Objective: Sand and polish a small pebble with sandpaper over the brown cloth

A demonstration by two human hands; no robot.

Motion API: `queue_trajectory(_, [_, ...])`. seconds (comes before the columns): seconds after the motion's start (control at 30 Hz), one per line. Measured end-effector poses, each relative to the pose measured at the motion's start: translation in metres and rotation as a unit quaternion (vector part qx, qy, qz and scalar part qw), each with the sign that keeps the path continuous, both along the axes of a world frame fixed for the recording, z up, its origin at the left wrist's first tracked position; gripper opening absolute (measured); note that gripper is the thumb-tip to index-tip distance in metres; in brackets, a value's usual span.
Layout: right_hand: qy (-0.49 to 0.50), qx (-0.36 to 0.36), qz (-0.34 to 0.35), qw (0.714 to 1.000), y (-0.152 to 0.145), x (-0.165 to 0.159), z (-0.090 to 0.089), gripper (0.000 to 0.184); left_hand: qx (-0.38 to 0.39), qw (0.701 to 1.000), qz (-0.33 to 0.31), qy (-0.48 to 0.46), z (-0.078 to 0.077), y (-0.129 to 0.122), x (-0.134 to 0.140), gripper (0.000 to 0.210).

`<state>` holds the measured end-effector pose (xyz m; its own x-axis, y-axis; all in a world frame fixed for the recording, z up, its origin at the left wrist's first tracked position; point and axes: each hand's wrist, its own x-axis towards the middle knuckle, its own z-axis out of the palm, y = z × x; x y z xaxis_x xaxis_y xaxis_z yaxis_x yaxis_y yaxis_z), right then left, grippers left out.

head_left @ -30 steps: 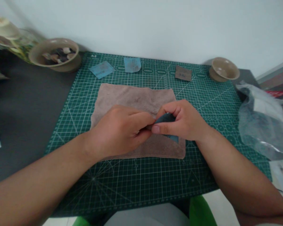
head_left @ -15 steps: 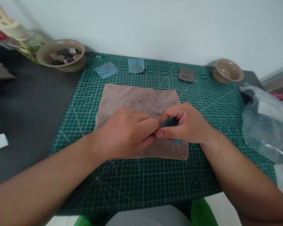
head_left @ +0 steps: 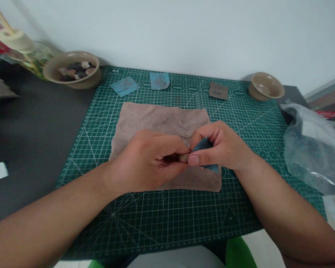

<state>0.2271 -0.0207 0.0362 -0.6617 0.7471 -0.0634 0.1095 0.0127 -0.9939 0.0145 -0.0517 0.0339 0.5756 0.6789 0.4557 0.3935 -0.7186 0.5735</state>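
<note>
My left hand [head_left: 145,160] is closed, pinching a small tan stone [head_left: 183,158] between thumb and fingers. Only the stone's end shows; the rest is hidden by the fingers. My right hand [head_left: 223,149] grips a folded piece of blue-grey sandpaper [head_left: 201,144] and presses it against the stone with the thumb. A blue corner of the sandpaper hangs below that thumb. Both hands meet above a brownish-pink cloth [head_left: 162,116], which lies flat on a green cutting mat [head_left: 184,216].
Along the mat's far side lie two blue sandpaper pieces [head_left: 125,86] and a brown one [head_left: 218,91]. A beige bowl of several stones [head_left: 72,83] stands at back left, a smaller bowl [head_left: 266,86] at back right. A clear plastic bag [head_left: 307,149] sits on the right.
My left thumb and fingers have parted slightly, so the stone's end now shows between the hands. The sandpaper has tilted a little in my right hand. The view has shifted slightly.
</note>
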Motion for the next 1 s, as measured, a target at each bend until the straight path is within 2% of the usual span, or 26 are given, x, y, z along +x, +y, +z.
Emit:
queue_trajectory(0.07, [0.003, -0.01, 0.003, 1.0, 0.0, 0.001, 0.001, 0.026, -0.011, 1.0, -0.009, -0.012, 0.001, -0.001, 0.0, 0.013])
queue_trajectory(0.13, [-0.029, 0.014, -0.013, 0.999, -0.002, -0.001, -0.001, 0.026, 0.012, 1.0, 0.001, 0.023, 0.0, 0.001, 0.0, 0.016])
queue_trajectory(0.2, [-0.085, 0.073, -0.038, 0.993, -0.003, -0.004, -0.004, 0.025, 0.053, 0.994, 0.015, 0.096, -0.004, 0.003, -0.001, 0.021])
queue_trajectory(0.3, [-0.175, 0.179, -0.068, 0.966, -0.004, -0.01, -0.008, 0.022, 0.098, 0.974, 0.024, 0.202, -0.01, 0.007, -0.002, 0.023])
queue_trajectory(0.37, [-0.197, 0.206, -0.076, 0.956, -0.004, -0.011, -0.009, 0.02, 0.098, 0.971, 0.03, 0.215, -0.012, 0.008, -0.002, 0.022])
queue_trajectory(0.43, [-0.169, 0.173, -0.07, 0.968, -0.003, -0.009, -0.007, 0.022, 0.077, 0.982, 0.035, 0.168, -0.01, 0.008, -0.001, 0.023])
queue_trajectory(0.53, [-0.076, 0.043, -0.04, 0.995, -0.001, -0.004, -0.004, 0.028, 0.016, 0.998, 0.029, 0.051, -0.004, 0.005, 0.001, 0.023])
queue_trajectory(0.6, [-0.02, -0.033, -0.022, 0.999, 0.0, -0.001, -0.003, 0.031, -0.027, 0.999, 0.02, -0.002, 0.002, 0.002, 0.001, 0.017])
queue_trajectory(0.67, [0.01, -0.065, -0.017, 0.998, 0.0, 0.0, -0.002, 0.033, -0.053, 0.998, 0.011, -0.026, 0.006, 0.001, 0.001, 0.012])
queue_trajectory(0.73, [0.015, -0.067, -0.022, 0.997, 0.0, 0.0, -0.001, 0.035, -0.055, 0.998, 0.004, -0.037, 0.007, 0.001, 0.001, 0.011])
queue_trajectory(0.83, [-0.011, -0.025, -0.031, 0.999, -0.002, -0.002, -0.001, 0.033, -0.012, 1.0, 0.009, -0.015, 0.003, 0.002, 0.0, 0.016])
queue_trajectory(0.9, [-0.055, 0.04, -0.049, 0.997, -0.003, -0.004, -0.003, 0.03, 0.04, 0.998, 0.023, 0.046, -0.002, 0.003, -0.001, 0.02])
queue_trajectory(1.0, [-0.144, 0.152, -0.079, 0.975, -0.003, -0.008, -0.006, 0.026, 0.094, 0.983, 0.036, 0.154, -0.01, 0.006, -0.001, 0.023])
